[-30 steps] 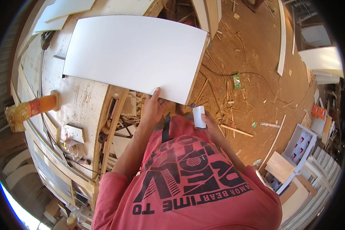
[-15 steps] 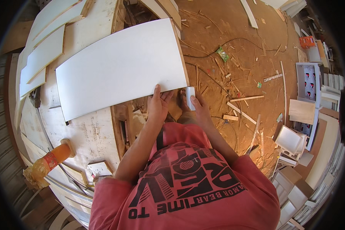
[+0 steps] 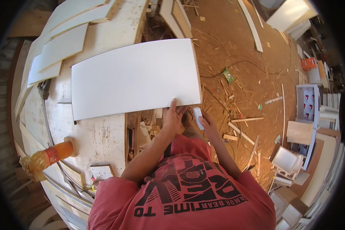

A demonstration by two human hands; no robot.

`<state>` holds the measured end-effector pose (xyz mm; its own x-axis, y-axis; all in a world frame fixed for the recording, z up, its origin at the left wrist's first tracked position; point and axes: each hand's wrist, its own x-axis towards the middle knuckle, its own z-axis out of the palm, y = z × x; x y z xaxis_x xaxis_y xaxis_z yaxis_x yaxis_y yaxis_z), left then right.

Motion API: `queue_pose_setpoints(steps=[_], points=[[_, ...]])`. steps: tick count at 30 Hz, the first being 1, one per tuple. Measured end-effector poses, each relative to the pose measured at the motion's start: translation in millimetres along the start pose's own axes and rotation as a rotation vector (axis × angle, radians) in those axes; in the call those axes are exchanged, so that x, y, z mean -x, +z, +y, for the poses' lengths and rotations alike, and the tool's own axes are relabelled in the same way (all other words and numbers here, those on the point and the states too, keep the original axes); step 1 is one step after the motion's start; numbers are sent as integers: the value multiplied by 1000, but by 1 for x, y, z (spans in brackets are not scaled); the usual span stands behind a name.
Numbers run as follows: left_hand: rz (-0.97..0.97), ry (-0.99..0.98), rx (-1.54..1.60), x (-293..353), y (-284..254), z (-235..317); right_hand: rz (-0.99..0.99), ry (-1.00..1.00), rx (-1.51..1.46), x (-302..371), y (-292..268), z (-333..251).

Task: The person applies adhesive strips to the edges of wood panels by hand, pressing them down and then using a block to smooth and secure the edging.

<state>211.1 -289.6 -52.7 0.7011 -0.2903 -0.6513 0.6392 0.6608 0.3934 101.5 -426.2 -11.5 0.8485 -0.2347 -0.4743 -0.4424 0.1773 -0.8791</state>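
Observation:
A large white panel (image 3: 138, 78) lies across the workbench, its right end jutting past the bench edge. At its near edge, toward the right corner, my left hand (image 3: 173, 118) grips it, thumb on the white face and fingers at the edge, partly underneath. A small white rectangular block (image 3: 198, 118) is held in my right hand (image 3: 209, 125), just off the panel's near right corner. My thumb lies on the block, and the other fingers are mostly hidden. Whether the block touches the panel I cannot tell.
The pale workbench (image 3: 99, 140) carries stacked white boards (image 3: 65, 44) at the far left and an orange-filled bottle (image 3: 51, 157) at the near left. Wood offcuts (image 3: 247, 119) and a dark cable (image 3: 243, 62) litter the brown floor. Cabinet parts (image 3: 285, 160) stand along the right.
The panel and surroundings appear lower and farther right, as the whole view has shifted. The white block is tilted more in my right hand. My left hand keeps its place on the panel edge.

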Motion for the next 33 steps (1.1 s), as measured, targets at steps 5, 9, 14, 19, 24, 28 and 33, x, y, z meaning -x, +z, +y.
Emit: queue_pose_setpoints(steps=[5, 9, 14, 19, 24, 28, 33], points=[[-13, -146, -197, 11, -5, 14, -198, -62, 163, 27, 7, -19], [-144, -257, -276, 49, -27, 35, -274, -188, 331, 17, 37, -69], [-372, -215, -115, 112, -20, 72, -303, -556, 760, 2, 88, -82], [-377, 52, -217, 145, -33, 111, -489, -668, 884, 0, 122, -92], [-315, 205, -180, 151, -62, 131, -585, -771, 731, -16, 135, -108], [-202, 302, -105, 163, -82, 167, 36, -799, 697, -71, 83, -126], [85, 504, -38, 179, -143, 212, 334, -343, 671, -140, 11, -93]])
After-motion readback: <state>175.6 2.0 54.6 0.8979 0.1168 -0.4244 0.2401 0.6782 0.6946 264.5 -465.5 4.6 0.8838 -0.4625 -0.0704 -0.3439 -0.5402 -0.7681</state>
